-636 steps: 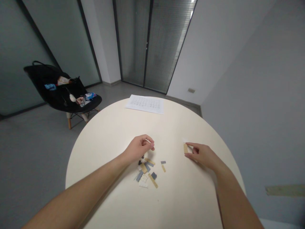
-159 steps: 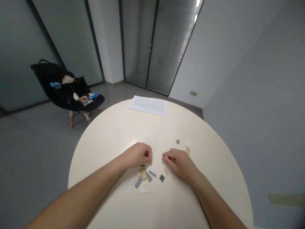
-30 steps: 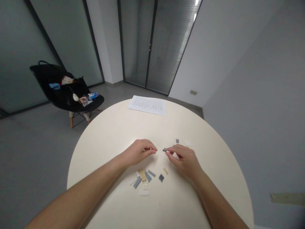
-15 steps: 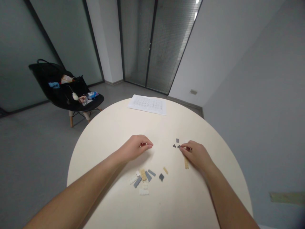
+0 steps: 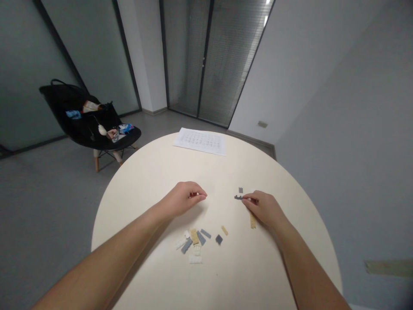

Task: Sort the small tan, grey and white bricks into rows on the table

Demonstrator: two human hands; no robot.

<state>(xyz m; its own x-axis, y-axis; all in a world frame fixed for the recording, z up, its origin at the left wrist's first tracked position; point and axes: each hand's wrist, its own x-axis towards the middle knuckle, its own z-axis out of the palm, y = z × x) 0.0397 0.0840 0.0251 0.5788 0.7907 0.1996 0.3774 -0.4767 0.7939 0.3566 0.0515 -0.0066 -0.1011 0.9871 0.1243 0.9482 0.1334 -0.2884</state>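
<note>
My left hand [image 5: 184,198] is closed above the middle of the round table, fingertips pinched together; anything between them is too small to make out. Farther right, my right hand [image 5: 263,206] pinches a small dark grey piece [image 5: 238,197] at its right end, low over the tabletop. Just beyond that lies a grey square piece [image 5: 241,190]. A tan strip [image 5: 252,221] rests partly under the right hand. Nearer to me is a loose group of white, grey and tan pieces [image 5: 194,236], with a dark piece [image 5: 219,239] and a short tan piece [image 5: 224,230] to its right.
A printed paper sheet [image 5: 200,141] lies at the far edge of the white round table [image 5: 142,172]. Beyond the table at the left stands a black chair [image 5: 64,125] with a bag and small items on it. A wall is at the right.
My right hand has moved slightly left, and the two small dark pieces at its fingertips now touch in one row. My left hand has hardly moved.
</note>
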